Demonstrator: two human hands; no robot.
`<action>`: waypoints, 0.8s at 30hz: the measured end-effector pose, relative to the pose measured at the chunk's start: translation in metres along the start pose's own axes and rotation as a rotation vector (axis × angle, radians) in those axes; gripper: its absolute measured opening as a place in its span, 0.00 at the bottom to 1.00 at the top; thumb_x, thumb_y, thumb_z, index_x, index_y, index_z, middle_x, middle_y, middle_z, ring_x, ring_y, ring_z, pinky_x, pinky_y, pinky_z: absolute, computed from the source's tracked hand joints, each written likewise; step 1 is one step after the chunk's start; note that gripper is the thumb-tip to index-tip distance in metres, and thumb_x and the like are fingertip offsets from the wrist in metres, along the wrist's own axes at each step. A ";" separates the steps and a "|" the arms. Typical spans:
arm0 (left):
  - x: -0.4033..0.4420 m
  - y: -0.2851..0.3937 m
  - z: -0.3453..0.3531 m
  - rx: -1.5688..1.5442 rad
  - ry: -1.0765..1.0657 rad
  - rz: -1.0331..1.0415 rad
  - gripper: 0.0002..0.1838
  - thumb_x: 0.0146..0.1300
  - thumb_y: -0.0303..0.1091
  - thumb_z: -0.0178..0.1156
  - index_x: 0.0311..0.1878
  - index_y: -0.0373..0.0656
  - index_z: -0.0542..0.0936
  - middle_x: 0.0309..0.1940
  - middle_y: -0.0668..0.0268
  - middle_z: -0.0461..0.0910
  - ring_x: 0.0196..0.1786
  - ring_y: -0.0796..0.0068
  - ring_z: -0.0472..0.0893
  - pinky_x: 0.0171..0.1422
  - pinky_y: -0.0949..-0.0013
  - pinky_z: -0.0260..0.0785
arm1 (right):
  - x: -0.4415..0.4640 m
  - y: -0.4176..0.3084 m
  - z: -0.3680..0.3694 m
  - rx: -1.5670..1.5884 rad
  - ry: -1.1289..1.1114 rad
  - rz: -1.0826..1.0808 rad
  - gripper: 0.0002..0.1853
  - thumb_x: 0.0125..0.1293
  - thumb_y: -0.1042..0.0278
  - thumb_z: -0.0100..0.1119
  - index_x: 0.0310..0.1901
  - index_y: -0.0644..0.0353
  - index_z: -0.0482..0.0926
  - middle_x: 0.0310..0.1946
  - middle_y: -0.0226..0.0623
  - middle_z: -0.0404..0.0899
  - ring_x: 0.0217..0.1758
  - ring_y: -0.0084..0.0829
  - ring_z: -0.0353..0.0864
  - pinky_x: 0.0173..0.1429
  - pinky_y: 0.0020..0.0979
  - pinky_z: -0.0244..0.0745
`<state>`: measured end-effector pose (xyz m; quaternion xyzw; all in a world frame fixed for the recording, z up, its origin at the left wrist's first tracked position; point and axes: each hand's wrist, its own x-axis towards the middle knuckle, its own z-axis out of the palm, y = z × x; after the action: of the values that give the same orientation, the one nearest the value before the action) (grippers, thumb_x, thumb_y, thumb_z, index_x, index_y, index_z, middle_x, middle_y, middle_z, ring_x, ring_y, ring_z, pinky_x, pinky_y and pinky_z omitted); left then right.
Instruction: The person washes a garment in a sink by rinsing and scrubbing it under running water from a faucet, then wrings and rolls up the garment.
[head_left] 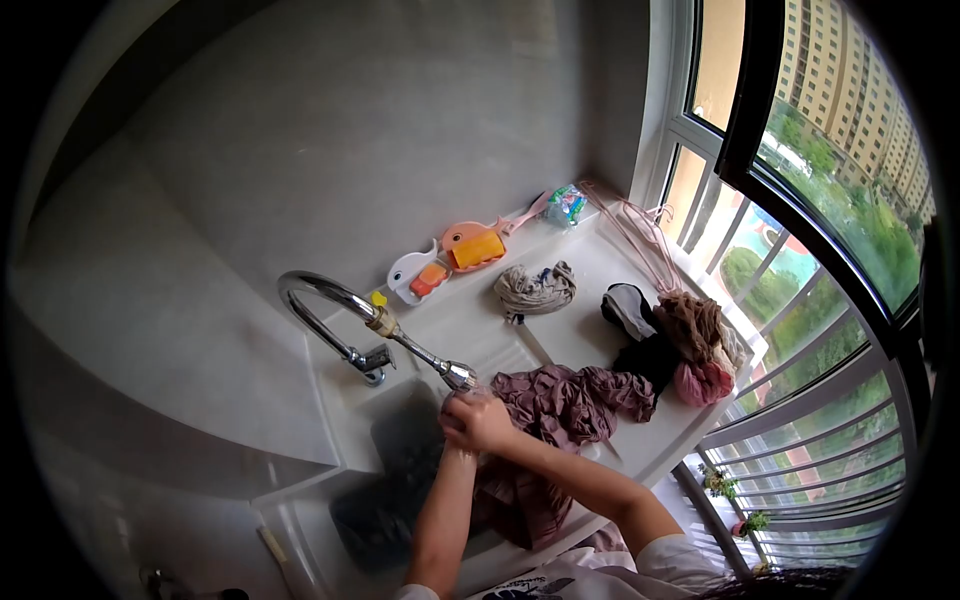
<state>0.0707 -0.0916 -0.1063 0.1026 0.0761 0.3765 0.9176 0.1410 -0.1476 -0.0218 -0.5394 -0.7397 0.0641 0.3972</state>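
Directly under the spray head of the chrome faucet [458,376], my two hands are pressed together. My right hand [484,420] is closed and lies over my left hand [452,434], whose fingers are mostly hidden. Whether anything is between them I cannot make out. Just right of the hands, a crumpled mauve garment [570,400] spreads over the washboard side of the white sink [350,430]. Part of that garment hangs down below my right forearm toward the basin. Dark water or dark cloth [385,500] fills the basin to the left.
A wrung grey cloth [537,288] lies on the ledge behind. Black cloth [648,355] and a brown and pink bundle [700,345] sit right. Soap dishes [475,247], a plastic packet [567,206] and pink hangers [645,240] line the back. A railed window [790,270] is on the right.
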 end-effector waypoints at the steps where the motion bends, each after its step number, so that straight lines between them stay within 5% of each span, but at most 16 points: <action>1: -0.004 0.001 0.011 0.015 0.207 -0.016 0.25 0.71 0.55 0.46 0.58 0.46 0.74 0.57 0.62 0.76 0.59 0.62 0.76 0.62 0.56 0.71 | 0.008 0.013 -0.008 -0.063 -0.131 0.161 0.17 0.51 0.56 0.67 0.41 0.53 0.79 0.33 0.38 0.78 0.35 0.44 0.81 0.38 0.41 0.78; 3: -0.007 0.006 0.047 0.153 0.432 -0.160 0.24 0.71 0.52 0.48 0.59 0.44 0.73 0.58 0.62 0.75 0.60 0.63 0.75 0.63 0.56 0.70 | 0.029 0.055 -0.035 -0.144 0.052 0.088 0.13 0.56 0.58 0.65 0.33 0.57 0.75 0.30 0.39 0.74 0.29 0.46 0.79 0.33 0.44 0.76; 5: -0.022 0.020 0.062 0.271 0.282 -0.072 0.22 0.71 0.50 0.51 0.57 0.42 0.74 0.56 0.63 0.76 0.60 0.64 0.75 0.65 0.57 0.68 | 0.043 0.083 -0.071 -0.299 0.156 0.066 0.12 0.57 0.61 0.64 0.31 0.57 0.73 0.30 0.37 0.72 0.35 0.43 0.78 0.33 0.42 0.75; 7: -0.024 0.033 0.052 0.402 0.235 0.034 0.18 0.70 0.44 0.55 0.54 0.41 0.75 0.53 0.65 0.78 0.57 0.67 0.76 0.63 0.59 0.69 | 0.047 0.092 -0.107 -0.464 0.197 0.051 0.11 0.56 0.62 0.65 0.37 0.57 0.77 0.45 0.38 0.75 0.53 0.42 0.72 0.52 0.43 0.72; 9: -0.020 0.039 0.047 0.713 0.253 0.113 0.11 0.66 0.30 0.55 0.50 0.40 0.75 0.48 0.66 0.79 0.53 0.74 0.76 0.56 0.66 0.69 | 0.044 0.080 -0.117 -0.488 0.050 0.015 0.23 0.54 0.60 0.65 0.52 0.55 0.76 0.57 0.43 0.72 0.66 0.41 0.66 0.69 0.49 0.59; 11: -0.019 0.031 0.051 0.720 0.207 0.075 0.11 0.65 0.28 0.55 0.50 0.40 0.75 0.49 0.66 0.79 0.53 0.73 0.76 0.58 0.66 0.68 | 0.034 0.077 -0.092 -0.107 -0.308 -0.044 0.37 0.53 0.54 0.68 0.65 0.50 0.67 0.62 0.45 0.69 0.71 0.42 0.62 0.74 0.51 0.50; 12: -0.020 0.029 0.055 0.732 0.159 0.041 0.11 0.64 0.26 0.55 0.50 0.40 0.75 0.49 0.66 0.79 0.54 0.73 0.76 0.60 0.67 0.67 | 0.032 0.067 -0.086 0.060 -0.676 0.136 0.49 0.51 0.47 0.71 0.72 0.48 0.56 0.64 0.44 0.67 0.71 0.42 0.62 0.76 0.53 0.45; 13: -0.022 0.028 0.056 0.733 0.158 0.043 0.11 0.64 0.26 0.55 0.50 0.40 0.75 0.49 0.66 0.79 0.54 0.73 0.76 0.60 0.67 0.67 | 0.021 0.063 -0.073 0.054 -0.534 0.046 0.47 0.53 0.46 0.70 0.71 0.47 0.56 0.53 0.45 0.77 0.64 0.43 0.71 0.76 0.53 0.46; 15: -0.029 0.019 0.058 0.672 0.138 0.161 0.14 0.62 0.24 0.55 0.52 0.39 0.75 0.51 0.65 0.78 0.56 0.71 0.76 0.62 0.67 0.67 | 0.018 0.070 -0.073 -0.047 -0.517 0.085 0.40 0.55 0.48 0.69 0.67 0.51 0.64 0.37 0.44 0.83 0.49 0.43 0.82 0.66 0.48 0.64; 16: -0.034 0.014 0.058 0.669 0.136 0.161 0.14 0.62 0.24 0.55 0.52 0.39 0.75 0.51 0.65 0.78 0.56 0.71 0.76 0.62 0.67 0.67 | 0.018 0.072 -0.076 -0.050 -0.519 0.086 0.40 0.55 0.48 0.69 0.67 0.51 0.64 0.37 0.44 0.83 0.49 0.43 0.82 0.66 0.48 0.64; 18: -0.049 0.008 0.058 0.915 0.147 0.140 0.17 0.64 0.26 0.56 0.56 0.39 0.73 0.53 0.63 0.77 0.59 0.71 0.74 0.64 0.67 0.67 | 0.018 0.079 -0.079 0.082 -0.524 0.364 0.30 0.55 0.45 0.68 0.53 0.57 0.76 0.35 0.47 0.82 0.42 0.51 0.81 0.50 0.43 0.74; 19: -0.053 0.007 0.058 1.037 0.152 0.129 0.18 0.65 0.27 0.57 0.58 0.38 0.73 0.53 0.63 0.77 0.61 0.71 0.73 0.65 0.66 0.67 | 0.024 0.064 -0.100 0.200 -0.438 0.377 0.21 0.60 0.51 0.66 0.43 0.63 0.78 0.32 0.42 0.82 0.35 0.39 0.82 0.35 0.34 0.75; 23: -0.053 0.000 0.058 1.321 -0.051 -0.214 0.27 0.67 0.34 0.60 0.68 0.41 0.67 0.63 0.62 0.72 0.64 0.74 0.70 0.67 0.68 0.64 | 0.046 0.024 -0.167 1.040 -0.009 0.595 0.10 0.67 0.67 0.62 0.46 0.61 0.78 0.35 0.23 0.79 0.37 0.15 0.75 0.39 0.22 0.72; 24: -0.051 -0.004 0.068 1.179 0.085 -0.353 0.28 0.68 0.37 0.59 0.69 0.40 0.66 0.64 0.62 0.71 0.65 0.73 0.69 0.70 0.69 0.60 | 0.052 0.016 -0.183 1.125 0.062 0.527 0.10 0.67 0.66 0.62 0.46 0.61 0.77 0.36 0.23 0.79 0.38 0.15 0.75 0.41 0.22 0.71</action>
<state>0.0519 -0.1397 -0.0387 0.5633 0.3237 0.1173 0.7511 0.2682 -0.1584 0.1204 -0.4136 -0.4228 0.5243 0.6127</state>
